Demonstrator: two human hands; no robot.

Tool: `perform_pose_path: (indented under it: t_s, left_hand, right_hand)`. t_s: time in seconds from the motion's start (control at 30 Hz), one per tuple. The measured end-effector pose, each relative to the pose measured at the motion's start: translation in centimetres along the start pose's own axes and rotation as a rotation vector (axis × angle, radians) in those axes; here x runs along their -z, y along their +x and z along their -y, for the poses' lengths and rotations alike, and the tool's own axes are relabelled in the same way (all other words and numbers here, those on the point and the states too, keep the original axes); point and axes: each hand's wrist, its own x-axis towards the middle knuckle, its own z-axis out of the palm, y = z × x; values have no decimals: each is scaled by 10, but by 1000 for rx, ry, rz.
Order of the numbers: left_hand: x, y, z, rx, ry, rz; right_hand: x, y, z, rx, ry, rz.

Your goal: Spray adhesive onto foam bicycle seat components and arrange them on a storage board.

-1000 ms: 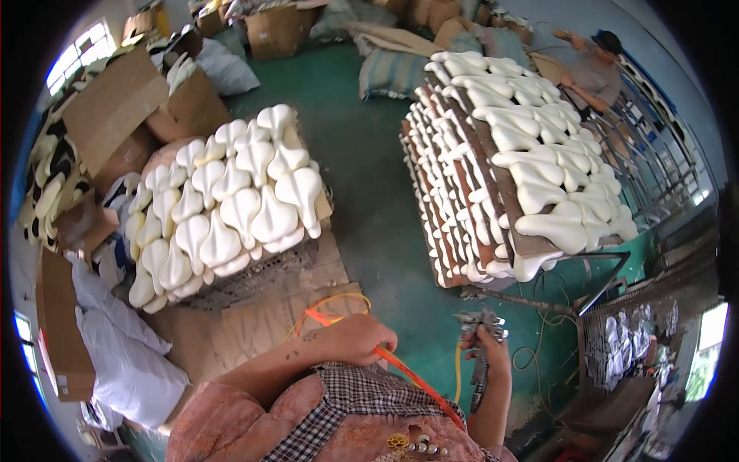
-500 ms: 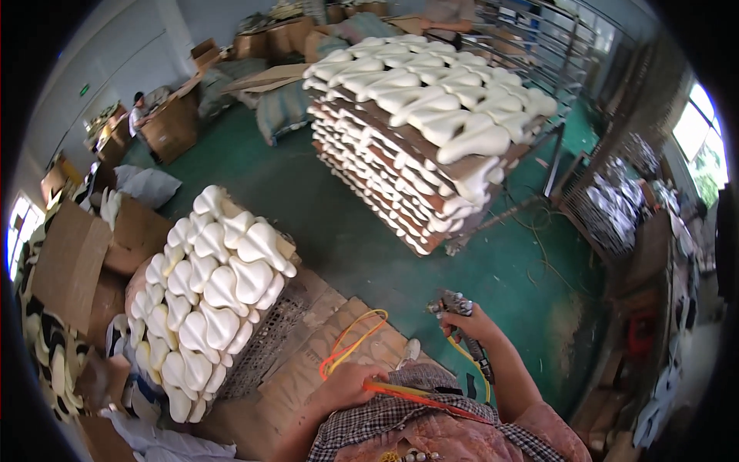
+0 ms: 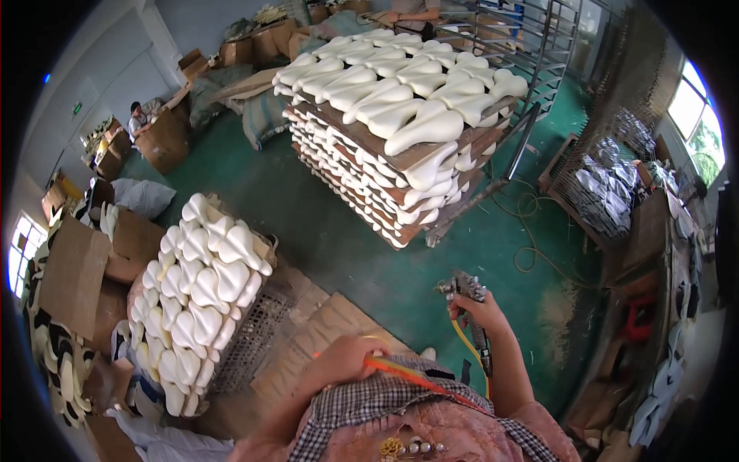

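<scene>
My right hand is wrapped round the grip of a metal spray gun, whose front end points left over the green floor. A yellow hose hangs from the gun's lower end beside my forearm. At my waist, my left hand is closed round an orange and yellow hose that crosses my checked apron. Left of my hands stands a pile of cream, curved, foam-like pieces. Ahead, more such pieces lie in rows on a tall stack of brown boards.
Flattened cardboard lies by the perforated crate under the left pile. A metal rack stands beyond the stack. A thin hose coils on the floor at right. Cardboard boxes and two other people are at the back.
The view has shifted, so the stack appears farther left. My left hand has risen slightly, and the hose loop formerly seen over the cardboard is mostly hidden. Both hands keep their holds.
</scene>
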Motion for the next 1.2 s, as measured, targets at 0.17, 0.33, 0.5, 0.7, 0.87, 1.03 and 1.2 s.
perform_pose_path:
  t_s: [0.17,0.33,0.5,0.7,0.87,1.03,1.2]
  left_hand:
    - [8,72,-33,32,66,167]
    - [30,110,-52,69,98,332]
    - [50,136,15,61,-731,349]
    - [96,264,172,231,-193,-603]
    - [128,367,190,206,297,-777]
    - [128,405,196,200,367,-849]
    - [134,411,211,125,304,-921]
  right_hand:
    - [73,-13,18,68,27,-132]
    - [113,-19,27,109,172,-270]
    - [109,-2,34,97,152,-235]
    - [56,39,79,136,129,-69]
    - [17,71,113,145,156,-144]
    - [-16,110,129,156,174,-220]
    - [-31,157,137,49,174,-148]
